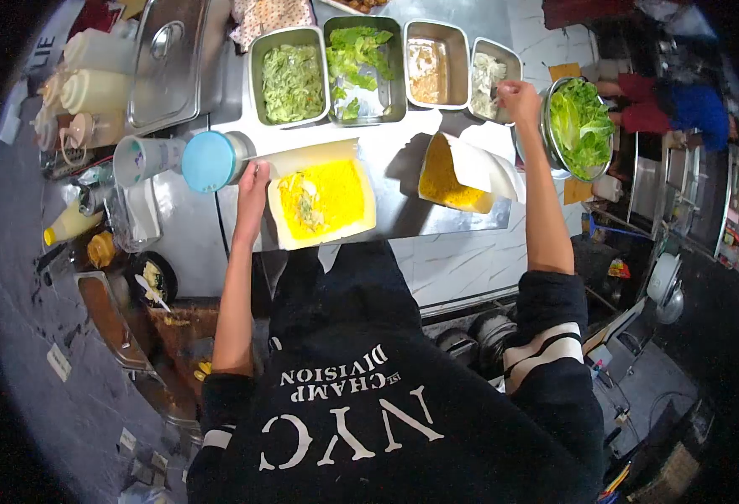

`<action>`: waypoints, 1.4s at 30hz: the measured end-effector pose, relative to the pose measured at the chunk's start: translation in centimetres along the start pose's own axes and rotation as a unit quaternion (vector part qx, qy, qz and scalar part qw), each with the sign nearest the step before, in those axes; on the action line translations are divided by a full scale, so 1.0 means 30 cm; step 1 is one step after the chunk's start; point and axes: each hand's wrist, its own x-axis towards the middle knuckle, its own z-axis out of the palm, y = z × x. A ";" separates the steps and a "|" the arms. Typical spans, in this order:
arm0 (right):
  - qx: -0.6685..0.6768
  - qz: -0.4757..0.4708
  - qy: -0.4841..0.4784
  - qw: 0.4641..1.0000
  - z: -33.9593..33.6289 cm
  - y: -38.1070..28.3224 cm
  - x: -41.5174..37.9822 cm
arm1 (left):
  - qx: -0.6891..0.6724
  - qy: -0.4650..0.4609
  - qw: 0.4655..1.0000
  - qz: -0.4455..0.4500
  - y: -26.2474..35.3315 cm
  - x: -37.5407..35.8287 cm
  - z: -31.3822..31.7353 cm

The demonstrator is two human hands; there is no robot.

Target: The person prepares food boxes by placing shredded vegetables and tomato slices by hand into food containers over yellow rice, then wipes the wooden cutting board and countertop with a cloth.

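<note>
My left hand grips the left edge of an open takeaway box that holds yellow rice with some pale shreds on top. My right hand reaches into the rightmost metal tray, its fingers pinched together at pale sliced food; whether anything is between them is too small to tell. A second box with yellow rice stands to the right, its white lid flap partly raised. Beside my right wrist is a metal bowl of lettuce.
Along the back stand metal trays of shredded green vegetable, lettuce and brown sauce. A blue-lidded tub, a clear cup and squeeze bottles are at the left. Another person is at the far right.
</note>
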 end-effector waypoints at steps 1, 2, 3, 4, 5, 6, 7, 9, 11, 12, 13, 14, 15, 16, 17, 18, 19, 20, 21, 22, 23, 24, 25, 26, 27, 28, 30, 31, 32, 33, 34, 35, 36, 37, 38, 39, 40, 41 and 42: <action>0.014 -0.010 0.005 1.000 -0.008 -0.024 -0.009 | 0.021 0.016 1.000 -0.004 0.021 -0.010 0.004; -0.031 -0.039 0.008 0.999 -0.047 -0.082 -0.046 | 0.046 0.037 0.998 -0.012 0.043 -0.026 0.019; 0.043 -0.041 0.004 0.998 -0.054 -0.123 -0.085 | 0.048 0.116 0.992 -0.022 0.000 -0.018 0.026; 0.103 -0.077 -0.016 0.992 -0.096 -0.214 -0.173 | 0.065 0.102 0.992 -0.022 0.010 -0.017 0.019; 0.177 -0.073 -0.033 0.981 -0.082 -0.211 -0.206 | 0.033 0.034 0.999 0.003 -0.018 0.002 -0.009; 0.208 -0.066 -0.004 0.976 -0.095 -0.348 -0.353 | 0.017 0.029 0.999 0.013 0.046 -0.024 0.015; 0.195 -0.072 -0.027 0.978 -0.083 -0.392 -0.448 | 0.008 0.027 0.999 0.037 -0.036 0.015 -0.006; 0.189 -0.064 -0.080 0.977 0.017 -0.462 -0.651 | 0.001 0.007 0.999 0.043 -0.040 0.029 -0.010; 0.195 -0.109 -0.127 0.966 0.181 -0.516 -0.830 | -0.013 -0.004 0.999 0.049 -0.018 0.024 -0.005; 0.204 -0.103 -0.169 0.959 0.265 -0.562 -0.902 | -0.020 -0.002 0.998 0.057 -0.006 0.020 0.002; 0.178 -0.074 -0.186 0.964 0.330 -0.614 -0.959 | -0.027 -0.001 0.998 0.065 0.001 0.017 0.005; 0.151 -0.043 -0.202 0.967 0.385 -0.657 -1.001 | -0.022 -0.005 0.997 0.067 0.001 0.016 0.005; 0.134 -0.043 -0.202 0.969 0.426 -0.695 -1.031 | -0.016 -0.009 0.997 0.070 0.000 0.019 0.002; 0.117 -0.041 -0.202 0.971 0.458 -0.705 -1.052 | -0.011 -0.015 0.997 0.072 -0.003 0.021 -0.003; 0.104 -0.079 -0.203 0.971 0.480 -0.692 -1.072 | 0.001 -0.022 0.997 0.069 -0.003 0.024 -0.009; 0.111 -0.066 -0.181 0.975 0.492 -0.682 -1.089 | 0.008 -0.022 0.997 0.074 -0.005 0.024 -0.011; 0.118 -0.056 -0.160 0.978 0.493 -0.691 -1.103 | 0.015 -0.021 0.996 0.081 0.002 0.026 -0.013; 0.124 -0.044 -0.140 0.981 0.491 -0.695 -1.120 | 0.022 -0.020 0.996 0.085 0.004 0.022 -0.014; 0.166 -0.017 -0.133 0.977 0.487 -0.697 -1.127 | 0.016 -0.024 0.996 0.084 0.008 0.019 -0.016; 0.183 -0.020 -0.126 0.975 0.495 -0.686 -1.130 | 0.011 -0.029 0.996 0.083 0.009 0.019 -0.016; 0.200 -0.023 -0.118 0.972 0.507 -0.678 -1.130 | 0.006 -0.033 0.996 0.083 0.011 0.018 -0.017; 0.218 -0.027 -0.109 0.969 0.517 -0.670 -1.132 | 0.005 -0.033 0.996 0.085 0.013 0.014 -0.017; 0.199 -0.037 -0.101 0.974 0.518 -0.666 -1.140 | 0.004 -0.033 0.996 0.088 0.013 0.012 -0.017; 0.179 -0.049 -0.094 0.978 0.514 -0.661 -1.152 | 0.004 -0.031 0.995 0.090 0.015 0.013 -0.018; 0.160 -0.059 -0.088 0.982 0.511 -0.655 -1.166 | -0.002 -0.032 0.995 0.091 0.016 0.015 -0.020; 0.141 -0.051 -0.118 0.982 0.512 -0.654 -1.184 | -0.007 -0.034 0.995 0.090 0.009 0.016 -0.020; 0.100 -0.093 -0.125 0.983 0.503 -0.646 -1.214 | -0.007 -0.041 0.995 0.093 -0.003 0.026 -0.018; 0.093 -0.109 -0.114 0.983 0.502 -0.649 -1.225 | -0.002 -0.043 0.994 0.096 -0.004 0.029 -0.020; 0.086 -0.125 -0.103 0.983 0.503 -0.652 -1.235 | 0.002 -0.043 0.994 0.098 -0.005 0.032 -0.024; 0.079 -0.139 -0.093 0.983 0.505 -0.653 -1.244 | 0.003 -0.040 0.995 0.093 -0.009 0.032 -0.026; 0.072 -0.146 -0.089 0.983 0.499 -0.658 -1.246 | 0.005 -0.038 0.995 0.087 -0.001 0.026 -0.024; 0.066 -0.153 -0.085 0.982 0.492 -0.663 -1.242 | 0.007 -0.037 0.996 0.082 0.007 0.022 -0.020; 0.060 -0.162 -0.082 0.982 0.489 -0.672 -1.232 | 0.008 -0.033 0.996 0.082 0.016 0.021 -0.017; 0.045 -0.174 -0.086 0.980 0.494 -0.674 -1.221 | 0.009 -0.027 0.996 0.081 0.016 0.020 -0.017; 0.030 -0.183 -0.092 0.978 0.497 -0.672 -1.216 | 0.011 -0.021 0.997 0.078 0.011 0.014 -0.017; 0.014 -0.191 -0.098 0.977 0.497 -0.666 -1.215 | 0.003 -0.022 0.997 0.074 0.008 0.010 -0.015; 0.023 -0.187 -0.095 0.977 0.491 -0.659 -1.214 | -0.005 -0.022 0.997 0.073 0.004 0.015 -0.012; 0.032 -0.185 -0.092 0.978 0.484 -0.653 -1.213 | -0.013 -0.022 0.997 0.072 0.002 0.022 -0.010; 0.042 -0.184 -0.090 0.978 0.479 -0.651 -1.208 | -0.003 -0.023 0.997 0.067 0.001 0.028 -0.013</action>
